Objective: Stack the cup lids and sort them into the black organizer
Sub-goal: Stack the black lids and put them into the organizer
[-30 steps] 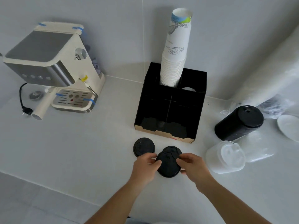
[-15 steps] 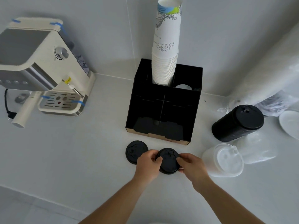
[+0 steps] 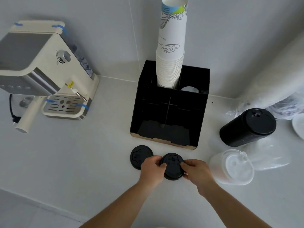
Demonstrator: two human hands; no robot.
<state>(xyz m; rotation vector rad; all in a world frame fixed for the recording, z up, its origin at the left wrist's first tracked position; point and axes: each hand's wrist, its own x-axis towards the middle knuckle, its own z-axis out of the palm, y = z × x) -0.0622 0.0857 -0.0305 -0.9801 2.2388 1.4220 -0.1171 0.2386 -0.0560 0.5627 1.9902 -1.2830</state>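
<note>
A black cup lid [image 3: 172, 165] sits on the white counter just in front of the black organizer [image 3: 171, 112]. My left hand [image 3: 152, 168] grips its left rim and my right hand [image 3: 197, 171] grips its right rim. Whether more lids lie stacked under it is hidden. A second black lid [image 3: 139, 156] lies flat to the left, partly behind my left hand. A tall stack of black lids [image 3: 246, 128] lies on its side at the right, and a stack of clear white lids [image 3: 233, 167] rests near my right hand.
A tall stack of paper cups [image 3: 171, 46] stands in the organizer's back left compartment. A cream espresso machine [image 3: 42, 69] occupies the left of the counter. Crumpled plastic wrap [image 3: 283, 104] and a white plate [image 3: 298, 125] lie at the far right. The counter edge runs along the lower left.
The lid that both hands held above another lid has come down onto it, so one lid shows there. The view has moved closer to the organizer.
</note>
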